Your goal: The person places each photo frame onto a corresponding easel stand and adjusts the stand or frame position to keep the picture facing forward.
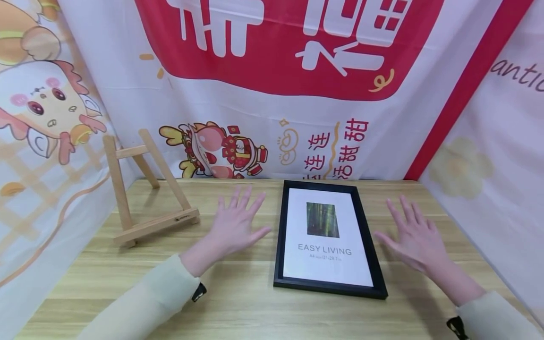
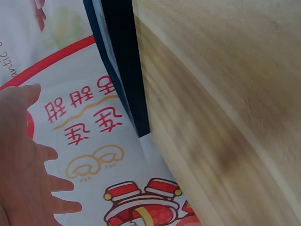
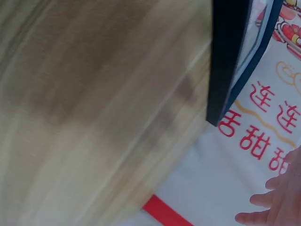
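A black picture frame (image 1: 329,283) lies flat on the wooden table, its white insert printed "EASY LIVING" around a small forest picture. To its left my left hand (image 1: 235,224) hovers with fingers spread, holding nothing. On the frame's other side my right hand (image 1: 414,236) is spread the same way, apart from the frame. A small wooden easel (image 1: 157,222) stands at the left of the table. In the left wrist view, the left hand (image 2: 28,160) shows at the edge, away from the frame's dark side (image 2: 124,61). The right wrist view shows the right hand (image 3: 277,197) partly cut off.
The wooden table (image 1: 238,302) meets a white and red printed cloth (image 1: 276,141) along its back edge. More printed cloth hangs at the left (image 1: 51,203) and right (image 1: 488,156) sides.
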### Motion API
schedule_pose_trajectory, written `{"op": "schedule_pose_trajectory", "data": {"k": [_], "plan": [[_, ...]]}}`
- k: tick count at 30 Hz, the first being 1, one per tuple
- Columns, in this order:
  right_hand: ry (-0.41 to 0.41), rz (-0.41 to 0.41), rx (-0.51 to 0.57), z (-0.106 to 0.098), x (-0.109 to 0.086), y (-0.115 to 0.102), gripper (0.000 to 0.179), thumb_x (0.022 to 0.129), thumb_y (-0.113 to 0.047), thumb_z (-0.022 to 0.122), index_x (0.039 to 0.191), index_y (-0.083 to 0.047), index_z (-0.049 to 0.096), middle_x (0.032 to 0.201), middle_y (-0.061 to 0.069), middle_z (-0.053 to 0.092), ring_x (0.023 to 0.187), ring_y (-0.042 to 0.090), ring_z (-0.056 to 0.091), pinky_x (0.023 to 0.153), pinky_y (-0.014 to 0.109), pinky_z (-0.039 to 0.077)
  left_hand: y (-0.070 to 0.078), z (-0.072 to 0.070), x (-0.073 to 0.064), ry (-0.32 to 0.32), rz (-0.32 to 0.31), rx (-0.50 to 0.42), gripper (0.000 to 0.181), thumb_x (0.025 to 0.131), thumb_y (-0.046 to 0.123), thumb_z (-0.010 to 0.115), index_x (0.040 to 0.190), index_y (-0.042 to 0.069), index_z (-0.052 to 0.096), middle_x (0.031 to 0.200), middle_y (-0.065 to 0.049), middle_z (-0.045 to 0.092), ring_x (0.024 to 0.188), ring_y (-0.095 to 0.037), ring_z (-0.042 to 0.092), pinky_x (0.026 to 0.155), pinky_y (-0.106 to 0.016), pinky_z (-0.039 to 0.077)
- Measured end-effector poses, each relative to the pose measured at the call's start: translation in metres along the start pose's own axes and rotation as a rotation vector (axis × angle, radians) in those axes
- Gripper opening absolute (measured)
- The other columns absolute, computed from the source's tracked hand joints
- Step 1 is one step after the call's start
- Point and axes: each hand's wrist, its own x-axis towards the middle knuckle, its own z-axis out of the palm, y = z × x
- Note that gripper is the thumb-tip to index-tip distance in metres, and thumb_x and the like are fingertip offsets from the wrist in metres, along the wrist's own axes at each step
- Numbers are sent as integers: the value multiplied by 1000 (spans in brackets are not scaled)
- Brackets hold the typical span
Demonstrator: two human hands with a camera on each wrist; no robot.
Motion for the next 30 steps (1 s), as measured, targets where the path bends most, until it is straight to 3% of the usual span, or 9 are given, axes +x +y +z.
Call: {"op": "schedule_pose_trajectory", "data": {"k": [6, 10, 18, 25, 30], "plan": [[-31, 24, 99, 11, -1, 5, 90, 94, -58, 49, 157, -9, 7, 156, 29, 9, 134, 57, 19, 93, 79, 26, 4, 19, 17, -22, -24, -97, 91, 85, 82, 24, 157, 28, 7, 160, -12, 2, 144, -40, 5, 108, -70, 6], [-66, 27, 192, 23, -2, 6, 92, 94, -58, 51, 155, -4, 8, 153, 32, 16, 129, 59, 26, 95, 77, 28, 7, 35, 25, -72, -46, -201, 92, 87, 78, 35, 158, 25, 6, 160, -10, 5, 145, -37, 7, 110, -67, 7], [-191, 22, 324, 43, -4, 2, 94, 92, -57, 56, 153, 1, 15, 152, 33, 19, 133, 55, 24, 102, 73, 25, 12, 63, 34, -161, -63, -372, 102, 83, 75, 50, 158, 22, 5, 160, -10, 16, 144, -33, 20, 113, -61, 15], [-236, 55, 419, 51, -6, 3, 90, 92, -55, 57, 152, 2, 21, 149, 34, 25, 132, 54, 25, 102, 72, 26, 13, 71, 32, -230, -11, -561, 104, 82, 69, 60, 156, 10, 17, 157, -11, 25, 142, -30, 25, 115, -48, 22], [-245, 56, 500, 55, -7, 2, 83, 92, -50, 61, 144, 9, 34, 141, 34, 37, 128, 51, 34, 101, 68, 31, 15, 75, 30, -258, 11, -588, 100, 83, 67, 61, 155, 9, 22, 156, -13, 28, 142, -30, 24, 117, -49, 17]]}}
